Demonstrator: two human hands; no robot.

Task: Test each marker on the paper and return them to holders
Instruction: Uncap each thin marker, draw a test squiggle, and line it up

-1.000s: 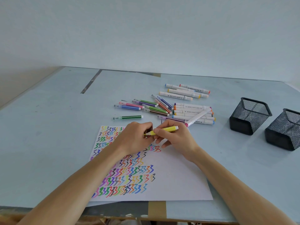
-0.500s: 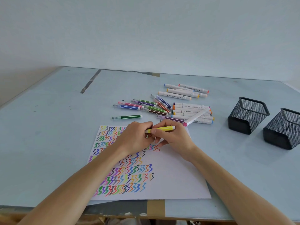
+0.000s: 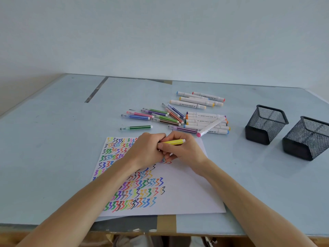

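Yellow marker (image 3: pixel 173 142) was held level over the top edge of the paper (image 3: pixel 187 189), both hands meeting at its left end. Compared with a second earlier, the gap at that end had closed: a short yellow stretch showed between the hands then, and now the left hand (image 3: pixel 146 150) sat right against the right hand (image 3: pixel 181 150). Judgement: cap was being pushed on or pulled off, can't tell which, cap itself hidden in the left fist. Left fingers were curled tight round the marker's left end. Right fingers and thumb were wrapped round the barrel, white tail end poking out right.

Head view only. Paper already carried many rows of coloured zigzags, right half bare. Loose thin striped markers (image 3: pixel 156 116) and fat white markers (image 3: pixel 204 122) lay in a heap beyond the paper, a single green marker (image 3: pixel 136 127) apart on the left, a pink-tipped white marker (image 3: pixel 211 126) lying across the fat ones. Two black mesh holders (image 3: pixel 265 124) (image 3: pixel 306 138) stood right of the pile, well apart from the hands, no markers visible in them. Judgement: returning had barely begun, if at all; most markers were out on the blue table (image 3: pixel 53 139).
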